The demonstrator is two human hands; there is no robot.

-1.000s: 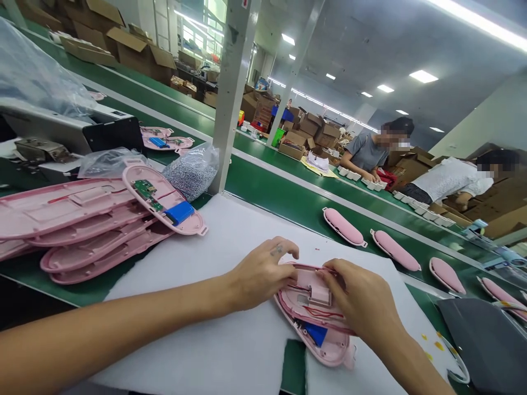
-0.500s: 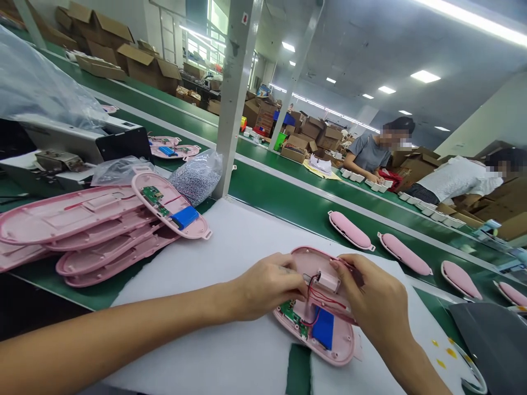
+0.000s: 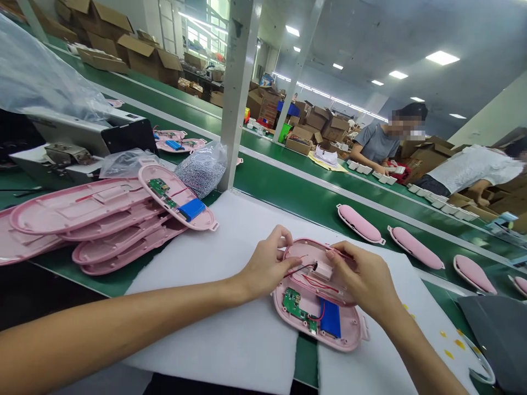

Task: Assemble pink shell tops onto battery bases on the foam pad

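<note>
My right hand [image 3: 364,277] is closed around the right rim of a pink plastic shell half [image 3: 302,249], its thumb on the inside. A white boxy part [image 3: 323,270] and red wires [image 3: 317,284] lie inside that half. At its left rim, my left hand [image 3: 269,260] has its fingers curled and thumb extended, with dark and red wires [image 3: 302,267] running to the thumb. Directly below and partly overlapped is a second pink shell half [image 3: 346,343] on the white foam sheet [image 3: 214,329]. It carries a green circuit board [image 3: 292,300] and a blue battery [image 3: 330,318].
Left, several pink shell halves [image 3: 119,258] are stacked, a wired one [image 3: 201,219] on top. Behind stand a bag of small parts [image 3: 206,167] and a metal post [image 3: 239,99]. Pink closed cases [image 3: 360,222] line the green belt [image 3: 288,184]. Two people [image 3: 376,140] work beyond.
My left hand has moved up and left from the white part, drawing the wires out with it. The upper shell half sits further from the lower one, showing more circuit board. The view has shifted slightly.
</note>
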